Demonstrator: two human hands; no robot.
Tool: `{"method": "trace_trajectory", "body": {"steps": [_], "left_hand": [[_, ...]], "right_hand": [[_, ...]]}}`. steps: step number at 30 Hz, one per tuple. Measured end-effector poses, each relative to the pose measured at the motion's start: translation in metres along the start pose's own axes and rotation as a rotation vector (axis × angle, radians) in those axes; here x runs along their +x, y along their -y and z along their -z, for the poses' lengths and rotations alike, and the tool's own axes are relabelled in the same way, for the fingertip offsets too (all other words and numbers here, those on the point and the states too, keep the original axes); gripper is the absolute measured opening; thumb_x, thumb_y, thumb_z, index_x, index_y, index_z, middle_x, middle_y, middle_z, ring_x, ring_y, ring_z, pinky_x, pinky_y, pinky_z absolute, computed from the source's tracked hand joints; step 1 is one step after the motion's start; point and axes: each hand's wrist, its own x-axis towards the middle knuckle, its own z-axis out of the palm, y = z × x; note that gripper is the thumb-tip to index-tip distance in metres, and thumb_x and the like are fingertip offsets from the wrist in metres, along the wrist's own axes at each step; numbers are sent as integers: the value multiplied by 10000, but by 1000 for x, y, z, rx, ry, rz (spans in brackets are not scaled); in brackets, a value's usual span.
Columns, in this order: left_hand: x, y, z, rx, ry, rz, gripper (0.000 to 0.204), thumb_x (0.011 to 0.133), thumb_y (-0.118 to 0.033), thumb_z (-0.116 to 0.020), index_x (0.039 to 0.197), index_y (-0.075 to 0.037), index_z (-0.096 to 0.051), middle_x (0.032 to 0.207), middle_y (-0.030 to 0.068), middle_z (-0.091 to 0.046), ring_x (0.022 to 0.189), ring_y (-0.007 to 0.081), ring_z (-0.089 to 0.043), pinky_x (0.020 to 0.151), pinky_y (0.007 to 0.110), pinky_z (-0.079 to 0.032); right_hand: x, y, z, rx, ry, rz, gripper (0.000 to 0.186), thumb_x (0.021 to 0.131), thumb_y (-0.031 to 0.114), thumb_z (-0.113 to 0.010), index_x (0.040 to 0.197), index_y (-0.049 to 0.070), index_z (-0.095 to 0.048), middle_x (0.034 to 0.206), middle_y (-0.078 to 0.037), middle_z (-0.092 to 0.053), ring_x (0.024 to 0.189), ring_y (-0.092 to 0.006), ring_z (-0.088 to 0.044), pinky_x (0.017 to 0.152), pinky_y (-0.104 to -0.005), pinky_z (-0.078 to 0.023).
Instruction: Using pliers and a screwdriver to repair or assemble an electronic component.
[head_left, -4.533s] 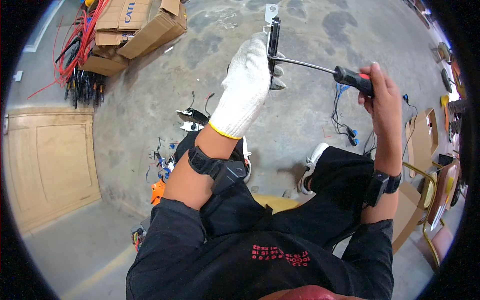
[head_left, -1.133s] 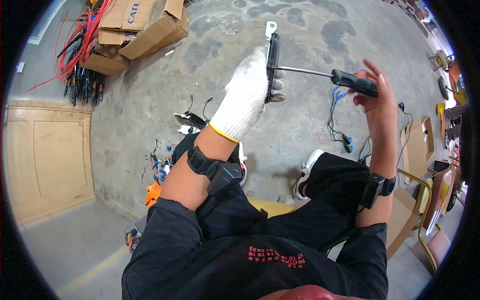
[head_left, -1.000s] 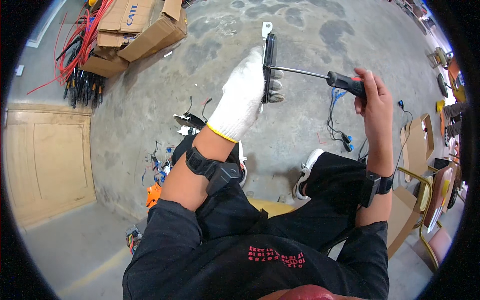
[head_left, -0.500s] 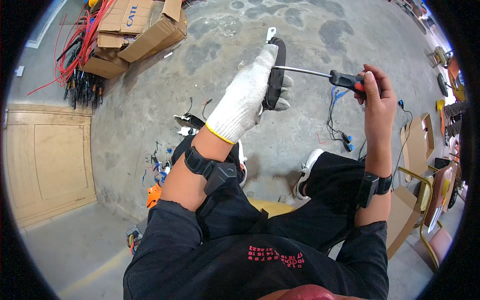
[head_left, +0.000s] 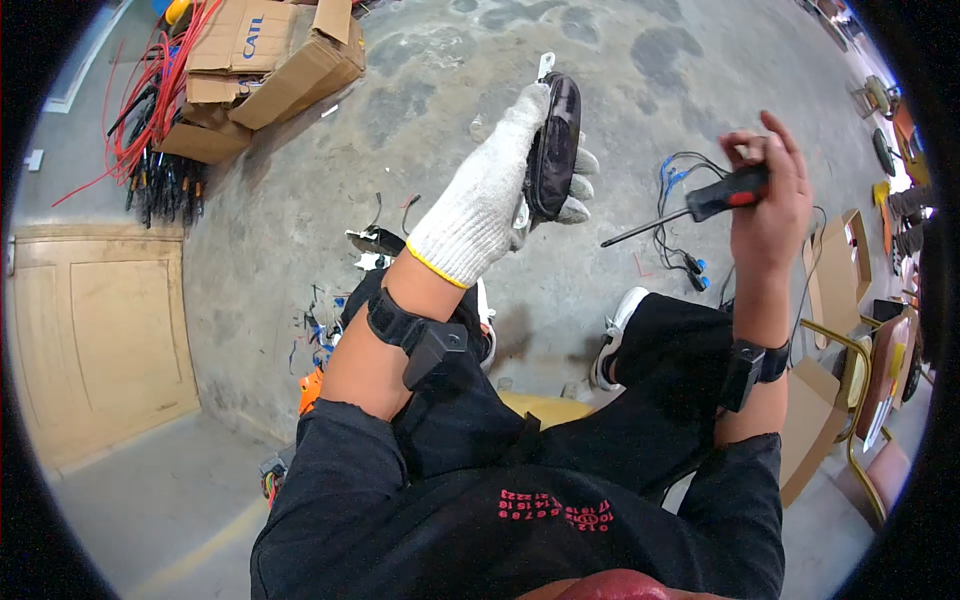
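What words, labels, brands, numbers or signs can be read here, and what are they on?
I leave wording and figures uncopied; print shows here:
Cardboard box: one short word in blue capitals.
Black shirt: rows of red numbers, some too small to read.
Black oval piece in the gloved left hand: no print I can make out.
Screwdriver in the right hand: none legible.

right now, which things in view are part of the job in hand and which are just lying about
In the job:
- black oval part, in the gloved left hand
- screwdriver, in the bare right hand, tip clear of the part

Lying about:
- cardboard boxes
- red cables
- dark cords with blue ends
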Motion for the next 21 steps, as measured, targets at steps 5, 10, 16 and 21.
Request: {"method": "trace_trajectory", "body": {"steps": [5, 10, 16, 21], "left_hand": [[-2, 6, -11, 44, -29, -22, 632, 972, -590, -412, 1149, 0, -558, 885, 163, -657, 721, 224, -675, 569, 352, -591], [1, 16, -23, 166, -133, -26, 671, 944, -685, -359, 1063, -84, -632, 791, 57, -643, 598, 109, -586, 466, 265, -477], [-2, 24, -29, 425, -157, 66, 794, 888, -798, -242, 963, -128, -660, 674, 9, -617, 451, 74, -465, 387, 217, -266], [0, 25, -24, 494, -135, 125, 797, 884, -801, -245, 922, -120, -659, 678, 25, -628, 490, 90, -540, 398, 227, -305]], "right_hand": [[-30, 4, -34, -428, 257, -11, 193, 892, 144, -694, 1051, 35, -687, 851, -32, -664, 729, -91, -600, 674, -230, -484], [-42, -2, -53, -538, 472, 196, 261, 793, 133, -770, 1027, 55, -684, 812, -69, -645, 723, -166, -603, 652, -266, -477], [-46, -10, -59, -555, 518, 195, 210, 808, 127, -753, 980, 43, -669, 844, -83, -652, 716, -191, -604, 646, -292, -484], [-51, -16, -57, -557, 523, 166, 147, 842, 96, -719, 954, 20, -661, 851, -63, -653, 724, -146, -588, 656, -262, -468]]}}
